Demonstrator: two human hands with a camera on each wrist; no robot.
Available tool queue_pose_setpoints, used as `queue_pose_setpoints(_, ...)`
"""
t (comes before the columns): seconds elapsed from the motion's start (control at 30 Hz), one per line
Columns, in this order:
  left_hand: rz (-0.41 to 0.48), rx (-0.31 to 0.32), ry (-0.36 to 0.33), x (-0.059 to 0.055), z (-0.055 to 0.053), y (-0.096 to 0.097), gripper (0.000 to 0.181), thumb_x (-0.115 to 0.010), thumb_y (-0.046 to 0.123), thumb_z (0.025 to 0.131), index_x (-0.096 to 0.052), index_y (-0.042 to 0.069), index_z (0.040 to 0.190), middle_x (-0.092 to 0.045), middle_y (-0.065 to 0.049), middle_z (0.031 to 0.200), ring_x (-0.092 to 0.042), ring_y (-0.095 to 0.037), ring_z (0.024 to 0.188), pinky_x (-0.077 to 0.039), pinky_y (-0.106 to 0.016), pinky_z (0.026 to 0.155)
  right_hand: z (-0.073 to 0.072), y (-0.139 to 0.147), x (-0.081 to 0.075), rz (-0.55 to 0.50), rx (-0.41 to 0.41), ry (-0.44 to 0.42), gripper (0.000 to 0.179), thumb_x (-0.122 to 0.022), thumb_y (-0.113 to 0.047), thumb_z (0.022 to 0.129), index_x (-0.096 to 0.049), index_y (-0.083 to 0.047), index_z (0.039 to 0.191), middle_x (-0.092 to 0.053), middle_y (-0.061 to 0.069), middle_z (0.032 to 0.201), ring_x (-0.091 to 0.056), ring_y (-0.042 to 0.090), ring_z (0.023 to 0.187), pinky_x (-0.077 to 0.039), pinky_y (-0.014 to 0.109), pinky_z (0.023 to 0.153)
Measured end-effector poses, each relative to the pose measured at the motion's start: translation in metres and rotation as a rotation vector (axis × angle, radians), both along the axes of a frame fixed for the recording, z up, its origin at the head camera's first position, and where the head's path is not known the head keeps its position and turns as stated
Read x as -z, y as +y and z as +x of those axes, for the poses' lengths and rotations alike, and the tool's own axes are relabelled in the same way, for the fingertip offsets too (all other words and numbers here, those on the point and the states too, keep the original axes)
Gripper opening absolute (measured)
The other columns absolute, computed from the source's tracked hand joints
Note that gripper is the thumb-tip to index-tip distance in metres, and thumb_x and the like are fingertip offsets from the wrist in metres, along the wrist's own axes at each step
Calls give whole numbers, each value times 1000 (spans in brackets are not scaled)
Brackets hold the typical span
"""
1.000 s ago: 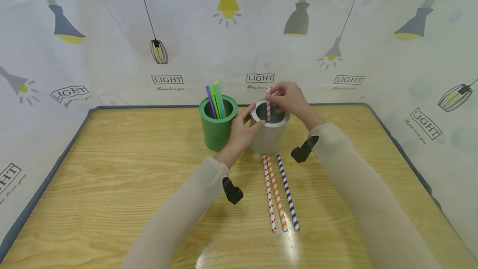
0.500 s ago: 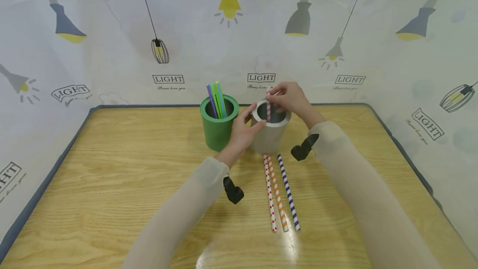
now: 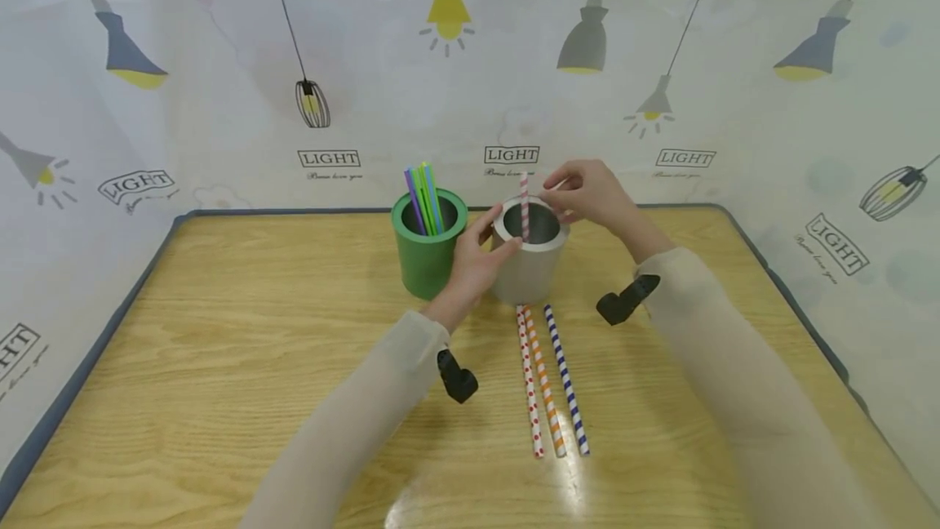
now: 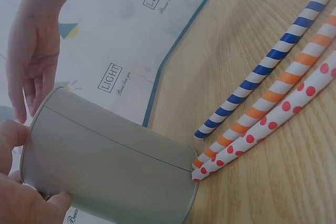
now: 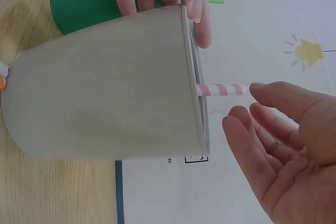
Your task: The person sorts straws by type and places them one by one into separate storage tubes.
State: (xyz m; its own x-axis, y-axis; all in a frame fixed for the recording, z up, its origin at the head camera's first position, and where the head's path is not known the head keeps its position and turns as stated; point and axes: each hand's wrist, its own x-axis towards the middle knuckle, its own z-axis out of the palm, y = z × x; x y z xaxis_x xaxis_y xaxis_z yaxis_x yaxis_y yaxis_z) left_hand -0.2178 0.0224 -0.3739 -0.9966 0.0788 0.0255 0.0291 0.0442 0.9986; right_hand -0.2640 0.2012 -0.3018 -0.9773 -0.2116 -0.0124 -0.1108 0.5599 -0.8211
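A pink-and-white striped paper straw [image 3: 525, 202] stands in the grey cup [image 3: 530, 272], its upper end above the rim. My left hand [image 3: 476, 264] grips this cup at the rim on its left side. Just right of the rim is my right hand [image 3: 593, 196], fingers loosely bent with nothing held; the right wrist view shows its thumb by the straw's tip. In front of the cup lie three paper straws: a red-dotted one [image 3: 530, 386], an orange-striped one [image 3: 543, 374] and a blue-striped one [image 3: 565, 374]. The straw's lower end is hidden inside the cup.
A green cup [image 3: 426, 268] with several thin coloured straws [image 3: 426, 198] stands directly left of the grey cup, close to my left hand. The wooden table [image 3: 257, 325] ends at a wall cover [image 3: 396, 88] printed with lamps.
My right hand has let go of the pink-striped straw and moved a little to the right. The straw stays in the grey cup. My left hand keeps its place on the cup.
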Motion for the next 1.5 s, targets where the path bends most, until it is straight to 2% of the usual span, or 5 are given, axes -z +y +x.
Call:
queue_pose_setpoints(0.23, 11, 2, 12, 0, 1, -1, 62, -67, 9, 83, -41, 18, 139, -38, -3, 141, -36, -22, 127, -30, -38, 106, 20, 12, -1, 40, -76, -4, 24, -65, -14, 86, -59, 4, 101, -64, 20, 84, -63, 28, 72, -57, 37, 60)
queue_pose_setpoints(0.47, 11, 5, 21, 2, 0, 1, 63, -67, 8, 83, -40, 14, 139, -37, -4, 142, -35, -23, 128, -30, -38, 105, 44, 29, 14, 38, -124, -28, 28, -64, -20, 87, -59, 2, 105, -64, 13, 83, -62, 21, 72, -56, 38, 62)
queue_pose_setpoints(0.87, -5, -2, 14, 2, -1, 0, 65, -67, 10, 82, -40, 18, 139, -36, -2, 143, -35, -21, 128, -26, -37, 107, 80, 37, 64, 10, -152, -136, 30, -63, -19, 89, -59, 4, 107, -63, 17, 86, -61, 34, 77, -56, 39, 61)
queue_pose_setpoints(1.13, 5, 31, 15, 2, 2, 0, 64, -67, 11, 83, -38, 14, 140, -35, -5, 143, -34, -24, 129, -26, -39, 107, 84, 44, 114, -14, -135, -260, 27, -62, -13, 88, -59, 7, 105, -61, 12, 78, -58, 20, 63, -54, 34, 55)
queue_pose_setpoints(1.5, -2, 40, 8, -30, 21, -5, 61, -63, 3, 84, -37, 7, 140, -34, -12, 143, -33, -29, 129, -27, -38, 107, 89, 35, 138, -55, -71, -331, 23, -64, -13, 87, -60, 5, 100, -61, 10, 69, -58, 19, 56, -54, 33, 51)
